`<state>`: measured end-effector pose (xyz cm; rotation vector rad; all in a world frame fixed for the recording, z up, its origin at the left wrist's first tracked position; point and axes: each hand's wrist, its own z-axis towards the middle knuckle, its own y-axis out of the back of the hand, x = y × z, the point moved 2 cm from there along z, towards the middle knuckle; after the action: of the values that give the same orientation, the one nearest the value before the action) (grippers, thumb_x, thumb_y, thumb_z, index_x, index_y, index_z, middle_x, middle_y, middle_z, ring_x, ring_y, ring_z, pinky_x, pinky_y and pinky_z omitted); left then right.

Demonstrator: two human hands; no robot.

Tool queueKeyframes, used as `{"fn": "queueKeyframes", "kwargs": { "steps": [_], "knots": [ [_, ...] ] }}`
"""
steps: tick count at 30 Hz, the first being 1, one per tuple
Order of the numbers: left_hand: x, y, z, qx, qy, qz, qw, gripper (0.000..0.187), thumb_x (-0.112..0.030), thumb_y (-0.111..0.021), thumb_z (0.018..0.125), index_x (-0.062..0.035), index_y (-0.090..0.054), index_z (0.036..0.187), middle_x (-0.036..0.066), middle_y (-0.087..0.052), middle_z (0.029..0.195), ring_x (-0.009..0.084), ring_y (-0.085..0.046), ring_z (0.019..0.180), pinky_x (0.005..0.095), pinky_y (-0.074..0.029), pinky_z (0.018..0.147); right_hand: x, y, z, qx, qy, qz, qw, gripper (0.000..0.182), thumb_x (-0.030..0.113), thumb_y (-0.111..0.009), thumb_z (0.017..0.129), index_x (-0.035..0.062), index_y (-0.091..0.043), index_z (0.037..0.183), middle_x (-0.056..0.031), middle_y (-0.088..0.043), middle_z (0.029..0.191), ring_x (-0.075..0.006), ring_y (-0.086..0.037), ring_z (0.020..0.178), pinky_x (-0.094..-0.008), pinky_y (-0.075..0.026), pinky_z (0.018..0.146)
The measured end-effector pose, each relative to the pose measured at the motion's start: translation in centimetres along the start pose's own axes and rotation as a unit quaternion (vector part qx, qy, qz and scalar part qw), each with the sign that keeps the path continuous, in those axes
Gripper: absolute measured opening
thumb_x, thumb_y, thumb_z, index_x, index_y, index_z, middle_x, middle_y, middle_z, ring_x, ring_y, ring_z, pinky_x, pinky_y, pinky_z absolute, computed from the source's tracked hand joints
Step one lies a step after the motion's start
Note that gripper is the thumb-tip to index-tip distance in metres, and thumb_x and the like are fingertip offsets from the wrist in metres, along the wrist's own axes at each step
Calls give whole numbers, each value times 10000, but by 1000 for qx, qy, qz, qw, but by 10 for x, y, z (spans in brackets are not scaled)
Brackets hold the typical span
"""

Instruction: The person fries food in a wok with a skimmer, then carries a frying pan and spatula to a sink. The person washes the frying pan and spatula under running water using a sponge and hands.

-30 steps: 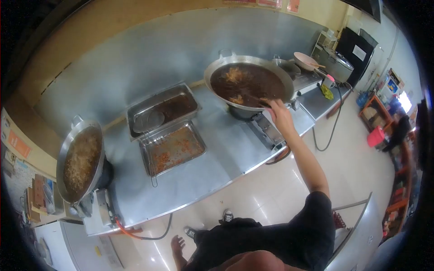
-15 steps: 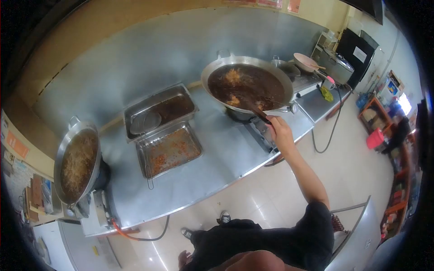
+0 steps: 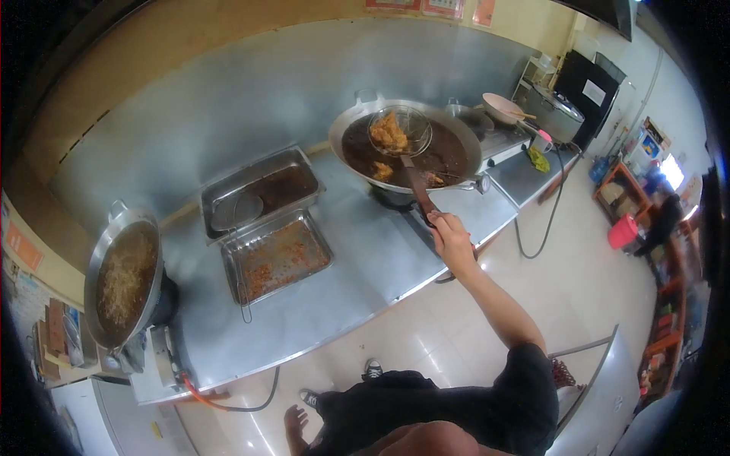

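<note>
My right hand point(image 3: 454, 242) is closed round the dark wooden handle of a wire skimmer point(image 3: 417, 182). Its round mesh basket is above the dark oil in a large metal wok point(image 3: 338, 143), holding a golden-brown fried piece point(image 3: 388, 135), perhaps chicken. Two more fried pieces, one of them point(image 3: 382, 172) nearer the wok's front, lie in the oil. Low in the view, my left hand point(image 3: 295, 420) hangs by my side with its fingers apart, touching nothing.
A second wok point(image 3: 93, 285) of bubbling oil stands at the left. Between the woks are a deep steel pan point(image 3: 204, 201) with a fine strainer point(image 3: 245, 211) and a shallow tray point(image 3: 323, 247) with crumbs. An orange gas hose point(image 3: 199, 389) hangs below the table's front edge.
The skimmer's basket has come up out of the oil with a fried piece in it. My left hand shows more fully, and the whole view has shifted slightly.
</note>
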<state>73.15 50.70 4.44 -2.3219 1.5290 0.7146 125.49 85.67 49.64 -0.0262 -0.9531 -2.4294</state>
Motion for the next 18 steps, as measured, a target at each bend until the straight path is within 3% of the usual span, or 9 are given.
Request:
{"fn": "queueKeyframes", "kwargs": {
  "steps": [7,10,18],
  "knots": [
    [38,5,-13,50,14,-25,998,368,-282,-442,961,-129,-485,1292,108,-616,1107,269,-621,900,427,-508,726,0,5,32,4,-10,28,1000,272,-30,-654,768,19,-595,1029,-153,-618,992,-354,-584,899,-410,-485,784],
    [50,6,-10,37,66,-33,997,372,-277,-438,961,-130,-479,1301,103,-615,1092,271,-620,896,435,-506,731,-2,5,41,21,6,14,1000,270,-22,-645,780,17,-588,1040,-161,-621,993,-360,-584,905,-414,-482,780],
    [69,15,-4,28,18,-19,999,392,-261,-473,947,-123,-469,1313,103,-605,1088,264,-608,917,436,-495,766,17,28,34,-40,-20,31,999,227,11,-652,804,17,-614,1028,-162,-637,993,-349,-604,943,-383,-488,803]
  ]
}}
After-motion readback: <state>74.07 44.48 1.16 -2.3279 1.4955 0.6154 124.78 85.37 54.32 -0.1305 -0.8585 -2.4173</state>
